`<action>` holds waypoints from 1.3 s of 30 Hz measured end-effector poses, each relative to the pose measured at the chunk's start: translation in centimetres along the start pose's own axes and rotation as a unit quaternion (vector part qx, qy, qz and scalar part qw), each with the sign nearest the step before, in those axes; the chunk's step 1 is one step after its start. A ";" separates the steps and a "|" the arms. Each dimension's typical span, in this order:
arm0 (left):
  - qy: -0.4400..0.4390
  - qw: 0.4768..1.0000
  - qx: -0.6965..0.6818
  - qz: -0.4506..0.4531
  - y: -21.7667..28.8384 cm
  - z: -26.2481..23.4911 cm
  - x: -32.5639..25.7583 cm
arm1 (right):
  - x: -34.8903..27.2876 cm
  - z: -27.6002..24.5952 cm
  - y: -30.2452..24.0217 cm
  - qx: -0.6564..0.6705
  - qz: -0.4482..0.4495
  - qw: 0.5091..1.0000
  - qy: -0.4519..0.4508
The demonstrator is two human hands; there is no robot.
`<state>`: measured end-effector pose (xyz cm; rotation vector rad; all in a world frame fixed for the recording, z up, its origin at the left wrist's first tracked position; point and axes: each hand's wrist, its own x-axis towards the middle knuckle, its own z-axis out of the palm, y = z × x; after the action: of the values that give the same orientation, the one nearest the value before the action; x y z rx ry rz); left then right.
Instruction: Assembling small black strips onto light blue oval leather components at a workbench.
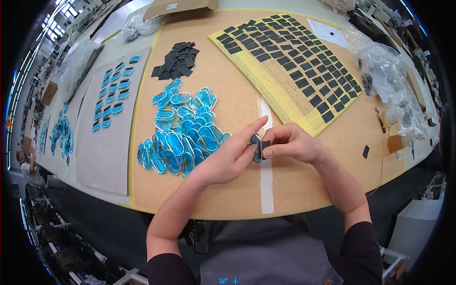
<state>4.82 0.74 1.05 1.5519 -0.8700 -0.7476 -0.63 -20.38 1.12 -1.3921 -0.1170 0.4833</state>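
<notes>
Head view of a counter (228, 190) topped with a tan board. The left hand (228, 159) and the right hand (292, 142) meet just above the board, over a pale strip of tape (267, 185). Between them sits an oval lens piece (256, 147), held upright on edge; the left hand's grip is closed on it, thumb and fingers pinching its rim with the index finger extended above. The right hand's grip is closed on a small black pad (265, 144), pressed against the face of the oval piece.

To the left of the hands lies a loose heap of blue-filmed oval pieces (183, 130), overlapping one another. Beyond it, a small pile of black pads (176, 60). At upper right, a yellow backing sheet (285, 85) carries rows of black pads, with bare gaps in its lower part. A grey sheet (109, 142) at far left bears more blue ovals in two short columns. Crumpled clear plastic bags (387, 71) lie along the right edge.

Risks, as judged from this pose: the pad may seat crooked or off-centre, since the piece is held by its rim alone and can rotate under thumb pressure; fingertips on the face may leave smears; a slip would drop the piece onto the board, close to the heap.
</notes>
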 end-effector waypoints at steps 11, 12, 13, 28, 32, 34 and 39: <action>0.078 0.983 0.157 0.061 -1.2 0.9 0.2 | 0.3 1.3 0.9 0.080 -0.021 0.996 0.036; 0.079 0.983 0.156 0.062 -1.3 0.8 0.2 | 0.2 1.2 0.9 0.049 -0.029 0.997 0.048; 0.072 0.984 0.156 0.049 -1.0 0.8 0.1 | 0.3 1.2 1.0 0.019 -0.037 0.997 0.058; 0.065 0.987 0.139 0.038 -0.8 0.6 0.1 | 0.3 0.5 0.7 0.058 -0.019 0.998 -0.009; 0.156 0.981 0.115 0.031 -0.1 1.1 0.3 | 0.5 0.9 1.4 0.053 -0.051 0.996 0.050; 0.161 0.978 0.126 0.043 -0.6 0.9 0.2 | 0.6 0.9 1.3 0.064 -0.058 0.994 0.061; 0.173 0.983 -0.062 -0.022 -0.3 0.8 0.2 | 0.6 0.3 1.3 0.030 -0.046 0.993 0.106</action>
<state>4.23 0.20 0.64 1.5351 -0.5249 -0.5306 -0.56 -19.77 -0.21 -1.3645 0.0046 0.2582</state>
